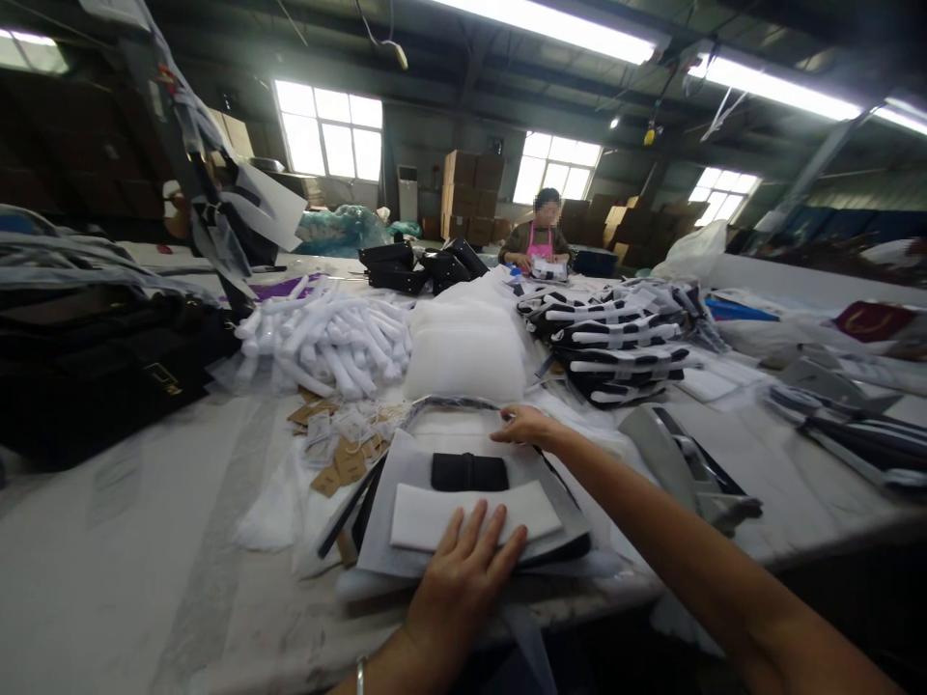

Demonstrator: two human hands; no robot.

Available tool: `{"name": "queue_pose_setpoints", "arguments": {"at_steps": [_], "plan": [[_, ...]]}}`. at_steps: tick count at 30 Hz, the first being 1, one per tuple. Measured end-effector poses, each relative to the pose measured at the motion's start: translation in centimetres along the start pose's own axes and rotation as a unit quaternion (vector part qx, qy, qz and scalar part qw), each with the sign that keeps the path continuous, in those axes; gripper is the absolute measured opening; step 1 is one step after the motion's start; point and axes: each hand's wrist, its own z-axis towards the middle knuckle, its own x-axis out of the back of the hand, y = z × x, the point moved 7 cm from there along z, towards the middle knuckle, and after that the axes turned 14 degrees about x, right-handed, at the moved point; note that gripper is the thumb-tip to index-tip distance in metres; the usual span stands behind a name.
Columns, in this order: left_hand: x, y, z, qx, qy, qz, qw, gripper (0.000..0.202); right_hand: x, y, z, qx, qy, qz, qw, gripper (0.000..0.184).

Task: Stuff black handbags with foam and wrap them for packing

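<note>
A black bag [575, 548] lies on the table in front of me, its handle [427, 403] pointing away. Thin white sheeting [395, 473] covers most of it. On the sheeting rest a small black strapped piece [469, 472] and, nearer to me, a white foam strip [427, 516]. My left hand [463, 574] presses flat on the strip with fingers spread. Beside the right end of the handle, my right hand [527, 427] has its fingers bent together at the edge of a white sheet [453, 423]; what they pinch is hard to see.
Beyond the bag stands a stack of white foam sheets [467, 347]. White rolls [333, 338] and brown tags [348, 461] lie left; wrapped black bags [615, 343] and a grey device [670, 463] lie right. A co-worker [540, 241] is across the table.
</note>
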Motion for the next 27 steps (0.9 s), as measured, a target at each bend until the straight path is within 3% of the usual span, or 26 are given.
{"name": "queue_pose_setpoints", "arguments": {"at_steps": [4, 10, 16, 21, 24, 27], "plan": [[-0.1, -0.1, -0.1, -0.002, -0.007, -0.007, 1.0, 0.046, 1.1, -0.4, -0.9, 0.052, 0.029, 0.046, 0.997, 0.02], [0.0, -0.1, -0.1, -0.007, -0.005, -0.007, 1.0, 0.046, 2.9, -2.0, -1.6, 0.154, 0.12, 0.085, 0.977, 0.014], [0.2, -0.1, 0.1, -0.009, -0.004, 0.003, 1.0, 0.046, 5.8, -4.0, -3.0, 0.192, 0.185, 0.127, 0.955, 0.025], [0.4, -0.1, 0.2, 0.0, -0.02, 0.003, 1.0, 0.047, 6.6, -6.7, -8.9, 0.267, 0.21, 0.117, 0.933, 0.019], [0.5, -0.1, 0.4, 0.004, -0.033, -0.007, 0.999, 0.047, 4.8, -7.9, -13.4, 0.32, 0.215, 0.08, 0.919, 0.011], [0.8, -0.2, 0.5, 0.003, -0.037, -0.025, 0.999, 0.045, 2.4, -8.2, -16.8, 0.355, 0.25, 0.005, 0.901, 0.019]]}}
